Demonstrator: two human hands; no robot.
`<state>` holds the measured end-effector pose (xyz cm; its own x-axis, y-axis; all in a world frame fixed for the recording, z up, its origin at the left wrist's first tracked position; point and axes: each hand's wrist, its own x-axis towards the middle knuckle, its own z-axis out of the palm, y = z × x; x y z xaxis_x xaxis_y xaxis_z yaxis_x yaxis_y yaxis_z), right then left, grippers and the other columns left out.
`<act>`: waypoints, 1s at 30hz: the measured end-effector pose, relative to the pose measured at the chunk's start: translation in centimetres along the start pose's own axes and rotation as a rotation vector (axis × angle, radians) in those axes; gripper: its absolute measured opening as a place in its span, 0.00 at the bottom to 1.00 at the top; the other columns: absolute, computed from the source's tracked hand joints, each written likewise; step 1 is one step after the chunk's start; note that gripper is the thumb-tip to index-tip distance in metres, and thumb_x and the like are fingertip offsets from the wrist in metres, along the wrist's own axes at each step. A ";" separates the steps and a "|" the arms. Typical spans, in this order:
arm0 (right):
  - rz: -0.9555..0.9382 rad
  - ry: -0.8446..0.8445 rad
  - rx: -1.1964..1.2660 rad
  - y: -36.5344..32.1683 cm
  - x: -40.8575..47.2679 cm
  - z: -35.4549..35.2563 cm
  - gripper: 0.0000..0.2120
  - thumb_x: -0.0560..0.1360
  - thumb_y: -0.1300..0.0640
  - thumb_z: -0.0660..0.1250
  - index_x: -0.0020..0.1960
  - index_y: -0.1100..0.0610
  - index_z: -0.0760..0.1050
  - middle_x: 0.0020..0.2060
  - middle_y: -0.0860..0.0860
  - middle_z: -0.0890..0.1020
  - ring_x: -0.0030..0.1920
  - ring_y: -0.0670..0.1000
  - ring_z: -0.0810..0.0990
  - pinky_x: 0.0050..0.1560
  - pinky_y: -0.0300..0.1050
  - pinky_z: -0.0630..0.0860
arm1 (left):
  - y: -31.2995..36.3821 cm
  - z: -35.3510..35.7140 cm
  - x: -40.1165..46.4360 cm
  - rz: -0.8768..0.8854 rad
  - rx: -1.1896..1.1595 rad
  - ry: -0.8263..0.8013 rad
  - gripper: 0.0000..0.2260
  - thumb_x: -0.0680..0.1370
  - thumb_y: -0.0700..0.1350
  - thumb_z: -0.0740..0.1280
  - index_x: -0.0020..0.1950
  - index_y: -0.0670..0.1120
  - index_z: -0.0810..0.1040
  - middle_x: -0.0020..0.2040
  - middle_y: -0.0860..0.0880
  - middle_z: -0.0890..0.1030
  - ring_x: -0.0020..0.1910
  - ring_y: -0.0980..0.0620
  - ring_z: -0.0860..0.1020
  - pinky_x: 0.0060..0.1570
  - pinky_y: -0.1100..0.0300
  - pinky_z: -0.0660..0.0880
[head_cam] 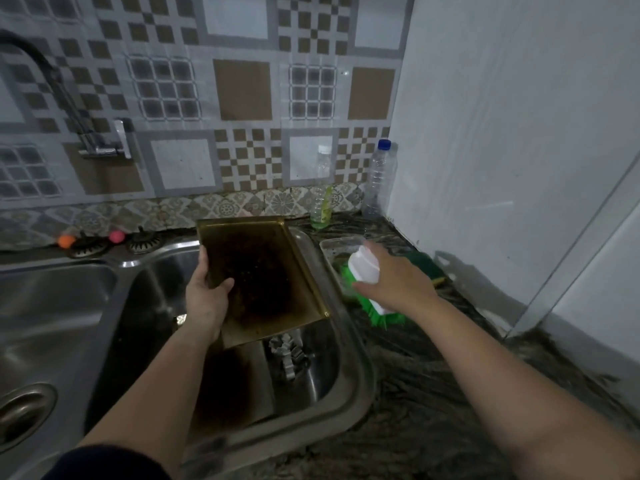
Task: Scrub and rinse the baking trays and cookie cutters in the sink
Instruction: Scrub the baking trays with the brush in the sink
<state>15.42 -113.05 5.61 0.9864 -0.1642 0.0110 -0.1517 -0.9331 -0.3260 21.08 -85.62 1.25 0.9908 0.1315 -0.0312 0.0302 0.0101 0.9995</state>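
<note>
Low in the frame's centre, your stainless steel double sink [349, 368] holds, in its right basin, a dark rectangular baking tray lying flat [225, 382] and a small heap of silvery metal cookie cutters [289, 355] just right of it. Above them, your left hand [207, 299] grips a second, brass-edged rectangular baking tray with a blackened inner face [263, 275] by its left rim, thumb curled onto the inside; the tray stands tilted over the basin, its long axis running from lower right toward the upper left, open face turned to you. At centre right, your right hand [394, 282] closes round the white handle of a green-bristled scrubbing brush [372, 289], over a clear plastic tub [332, 247] on the dark speckled countertop [433, 393]. Farther back, against the patterned wall, stand a clear bottle with green liquid at the bottom [322, 199] and a blue-capped clear plastic bottle [379, 178].
</note>
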 end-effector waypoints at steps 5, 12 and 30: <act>0.046 0.061 0.041 -0.8 6.5 0.7 0.35 0.75 0.41 0.65 0.77 0.42 0.53 0.69 0.52 0.72 0.63 0.57 0.74 0.53 0.49 0.73 | -0.3 0.0 0.7 0.023 0.011 0.019 0.34 0.79 0.32 0.59 0.75 0.64 0.56 0.72 0.53 0.69 0.72 0.51 0.65 0.71 0.44 0.63; 0.112 -0.019 -0.022 0.5 11.8 5.6 0.33 0.76 0.42 0.65 0.76 0.42 0.55 0.70 0.52 0.69 0.66 0.58 0.72 0.56 0.49 0.73 | -1.5 -0.4 2.4 0.021 0.007 0.024 0.35 0.79 0.33 0.60 0.72 0.69 0.57 0.72 0.55 0.68 0.72 0.52 0.65 0.71 0.42 0.62; -0.279 0.249 0.231 -16.8 8.2 9.4 0.31 0.77 0.40 0.59 0.77 0.43 0.52 0.63 0.52 0.73 0.61 0.54 0.75 0.50 0.48 0.75 | -1.7 -0.2 1.4 0.198 -0.023 -0.003 0.21 0.83 0.40 0.55 0.74 0.57 0.59 0.67 0.62 0.66 0.68 0.64 0.65 0.55 0.80 0.64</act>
<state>26.64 -95.68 2.32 0.9379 -0.0146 0.3467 0.1644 -0.8611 -0.4811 22.37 -85.22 -0.53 0.9774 0.1305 0.1661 -0.1684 0.0068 0.9857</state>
